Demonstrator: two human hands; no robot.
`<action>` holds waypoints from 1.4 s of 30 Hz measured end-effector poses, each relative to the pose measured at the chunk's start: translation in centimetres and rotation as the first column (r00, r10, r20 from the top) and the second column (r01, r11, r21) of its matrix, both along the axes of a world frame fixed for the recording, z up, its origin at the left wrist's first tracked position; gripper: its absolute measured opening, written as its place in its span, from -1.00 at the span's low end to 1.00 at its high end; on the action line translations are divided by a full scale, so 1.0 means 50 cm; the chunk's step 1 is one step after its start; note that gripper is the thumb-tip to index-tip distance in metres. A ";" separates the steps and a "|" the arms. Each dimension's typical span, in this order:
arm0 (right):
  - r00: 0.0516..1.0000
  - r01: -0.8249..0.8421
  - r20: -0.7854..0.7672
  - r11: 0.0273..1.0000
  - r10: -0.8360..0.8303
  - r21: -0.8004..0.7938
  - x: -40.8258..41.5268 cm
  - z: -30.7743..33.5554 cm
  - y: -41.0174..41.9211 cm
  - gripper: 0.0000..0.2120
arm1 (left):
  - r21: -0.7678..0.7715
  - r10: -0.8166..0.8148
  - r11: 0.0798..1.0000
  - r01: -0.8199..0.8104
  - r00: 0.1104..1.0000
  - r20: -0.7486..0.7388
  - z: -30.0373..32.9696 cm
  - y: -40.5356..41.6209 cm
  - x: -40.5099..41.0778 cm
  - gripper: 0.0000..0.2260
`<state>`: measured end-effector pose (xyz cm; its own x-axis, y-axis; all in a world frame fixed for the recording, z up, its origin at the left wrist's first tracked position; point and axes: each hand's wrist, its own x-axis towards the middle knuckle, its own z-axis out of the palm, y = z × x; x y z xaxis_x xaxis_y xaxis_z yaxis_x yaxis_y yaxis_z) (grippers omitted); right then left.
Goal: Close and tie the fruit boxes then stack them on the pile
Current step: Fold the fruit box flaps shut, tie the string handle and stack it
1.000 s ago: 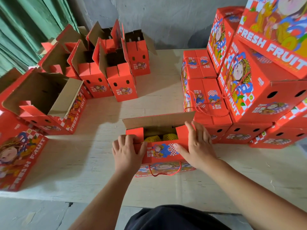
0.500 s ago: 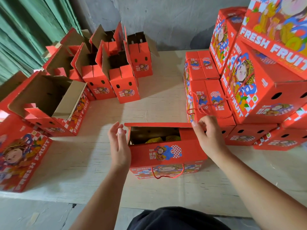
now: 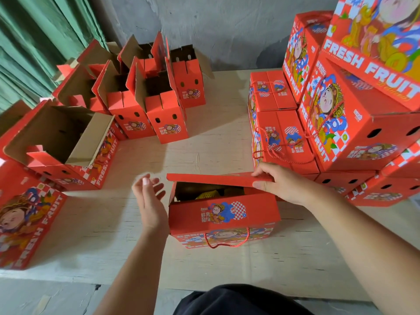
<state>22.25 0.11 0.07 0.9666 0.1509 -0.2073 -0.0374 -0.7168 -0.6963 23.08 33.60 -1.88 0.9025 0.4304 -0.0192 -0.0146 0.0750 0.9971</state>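
1. Fruit box (image 3: 223, 212), lower centre of the frame, on the table (image 3: 216, 142): the near flap is folded down over the top; the far flap (image 3: 218, 179) is lowered almost level, and a dark gap with yellow fruit netting shows between them.
2. Right hand (image 3: 280, 184), centre right: thumb under and fingers over the right end of the far flap, pinching it, probably to steer it down onto the near flap.
3. Left hand (image 3: 150, 198), just left of the box and not touching it: fingers straight and slightly apart, holding nothing, seemingly placed to steady or press the box's left end.
4. Red cord (image 3: 227, 241), hanging loose on the front face: not yet tied.
5. Pile of closed boxes (image 3: 354, 133), right of the frame: the likely place for stacking.
6. Open boxes (image 3: 145, 105), upper left: awaiting closure.
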 end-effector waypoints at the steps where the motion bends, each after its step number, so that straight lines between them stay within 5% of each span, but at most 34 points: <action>1: 1.000 -0.011 -0.001 1.000 0.011 -0.015 -0.002 -0.001 0.001 -0.80 | 0.008 0.030 1.000 -0.030 1.000 -0.004 0.008 0.007 0.007 -0.77; 7: 0.999 -0.008 -0.046 1.000 0.008 -0.015 -0.004 0.013 0.005 -0.73 | 0.197 -0.125 0.972 0.124 0.992 -0.012 0.010 -0.006 0.013 -0.72; 9: 0.994 0.089 0.054 0.994 -0.093 0.056 -0.003 0.007 0.018 -0.61 | 0.326 -0.166 0.929 0.177 0.984 -0.060 -0.008 -0.020 -0.005 -0.73; 12: 0.802 0.365 0.438 0.914 -0.406 0.179 -0.035 -0.034 0.083 -0.48 | 0.636 -0.272 0.703 0.318 0.947 -0.173 -0.046 -0.020 -0.016 -0.80; 14: 0.654 0.457 0.656 0.888 -0.377 0.054 -0.073 -0.075 0.128 -0.50 | 0.766 -0.309 0.520 0.377 0.919 -0.243 -0.058 -0.017 -0.013 -0.75; 17: 0.728 0.340 0.672 0.924 -0.139 -0.177 -0.115 -0.110 0.147 -0.34 | 0.750 -0.265 0.538 0.384 0.922 -0.282 -0.056 -0.019 -0.007 -0.86; 20: 0.771 0.295 0.603 0.954 -0.203 -0.057 -0.128 -0.106 0.143 -0.10 | 0.732 -0.294 0.566 0.380 0.922 -0.251 -0.058 -0.021 -0.009 -0.77; 22: 0.801 0.244 0.580 0.965 -0.147 -0.092 -0.142 -0.102 0.145 -0.11 | 0.715 -0.295 0.589 0.376 0.924 -0.243 -0.057 -0.021 -0.006 -0.70; 25: 0.909 0.076 0.405 0.916 0.099 -0.395 -0.151 -0.090 0.140 -0.12 | 0.738 -0.325 0.514 0.437 0.895 -0.304 -0.058 -0.011 0.008 -0.67; 28: 0.920 0.094 0.375 0.865 0.113 -0.492 -0.138 -0.065 0.145 -0.08 | 0.750 -0.349 0.428 0.505 0.857 -0.378 -0.047 0.008 0.022 -0.60; 34: 0.816 0.263 0.575 0.847 0.061 -0.462 -0.166 -0.072 0.161 -0.11 | 0.643 -0.514 0.500 0.580 0.797 -0.318 -0.035 0.049 0.027 -0.45; 39: 0.790 0.282 0.610 0.917 -0.056 -0.281 -0.184 -0.076 0.166 -0.57 | 0.620 -0.512 0.617 0.484 0.846 -0.151 -0.054 0.051 -0.009 -0.69; 42: 0.847 0.277 0.526 0.911 -0.082 -0.304 -0.193 -0.087 0.168 -0.49 | 0.771 -0.466 0.532 0.351 0.881 -0.080 -0.067 0.042 -0.029 -0.67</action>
